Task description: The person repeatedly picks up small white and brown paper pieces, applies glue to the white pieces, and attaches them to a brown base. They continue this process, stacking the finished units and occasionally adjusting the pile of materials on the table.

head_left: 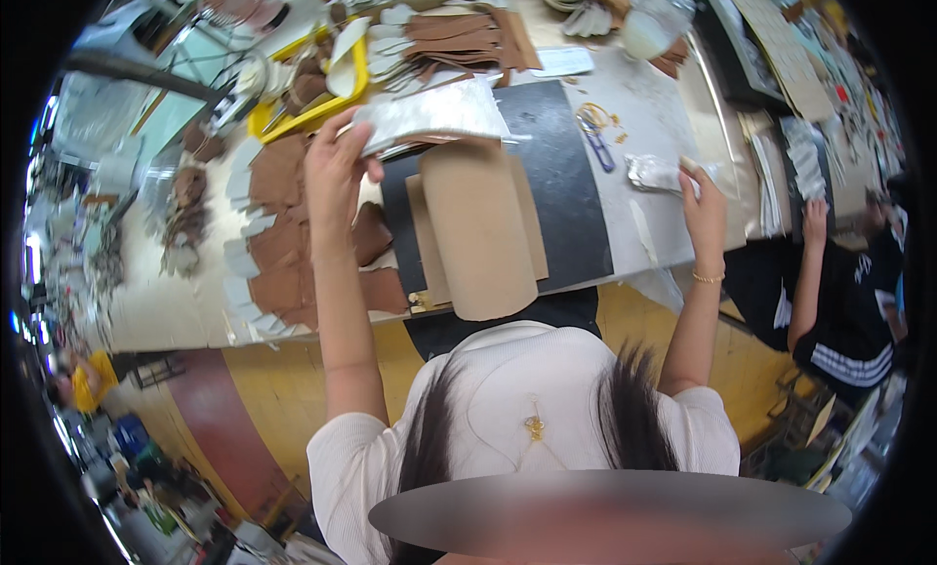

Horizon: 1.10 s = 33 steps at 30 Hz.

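Note:
My left hand (339, 155) is closed on one end of a shiny whitish strip (429, 114), which has a brown layer showing along its lower edge. The strip is held over the far end of a tan, round-ended block (480, 228). Under the block lies a brown board (533, 219) on a black mat (576, 199). To the right, the fingers of my right hand (703, 199) pinch the edge of a crumpled silvery packet (654, 173) at the tabletop. Blue-handled snips (597, 145) and yellow bands (615, 119) lie between the mat and the packet.
Brown leather pieces with pale edges (278, 189) line the left side. Beyond are a yellow tray (256, 126), stacked brown pieces (464, 40) and a clear plastic container (659, 20). At far right, a co-worker's hand (815, 219) rests near pale strips (805, 165).

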Available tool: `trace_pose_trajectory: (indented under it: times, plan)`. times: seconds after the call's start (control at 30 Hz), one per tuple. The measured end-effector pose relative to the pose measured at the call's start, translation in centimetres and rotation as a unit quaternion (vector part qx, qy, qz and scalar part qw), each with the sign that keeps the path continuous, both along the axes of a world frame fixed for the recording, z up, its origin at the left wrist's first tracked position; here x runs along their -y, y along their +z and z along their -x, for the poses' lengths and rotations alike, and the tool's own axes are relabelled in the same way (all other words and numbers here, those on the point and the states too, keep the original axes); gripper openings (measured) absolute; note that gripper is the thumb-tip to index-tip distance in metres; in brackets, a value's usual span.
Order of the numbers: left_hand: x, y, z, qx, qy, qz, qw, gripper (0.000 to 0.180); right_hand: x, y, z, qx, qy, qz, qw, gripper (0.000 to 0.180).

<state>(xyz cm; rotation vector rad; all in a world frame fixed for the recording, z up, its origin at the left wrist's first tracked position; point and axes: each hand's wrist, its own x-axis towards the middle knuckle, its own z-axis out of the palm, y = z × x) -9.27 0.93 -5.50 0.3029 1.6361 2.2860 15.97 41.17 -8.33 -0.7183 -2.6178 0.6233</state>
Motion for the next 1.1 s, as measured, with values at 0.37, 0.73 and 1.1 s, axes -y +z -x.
trace_pose_trajectory:
  times: [0.37,0.73,1.1]
  plan:
    - [1.4,-4.9,4.1,-0.066,-0.007,0.378,0.923,0.039,0.1,-2.0,-0.4,0.06,0.006,-0.062,0.996,0.031]
    - [0.0,-4.1,6.1,-0.222,-0.172,0.609,0.742,0.101,-0.4,-2.3,-0.6,0.068,0.02,-0.086,0.994,0.029]
    - [-2.7,-2.7,3.7,-0.272,-0.139,0.627,0.717,0.068,-0.4,-2.5,-0.7,0.073,0.036,-0.074,0.994,0.031]
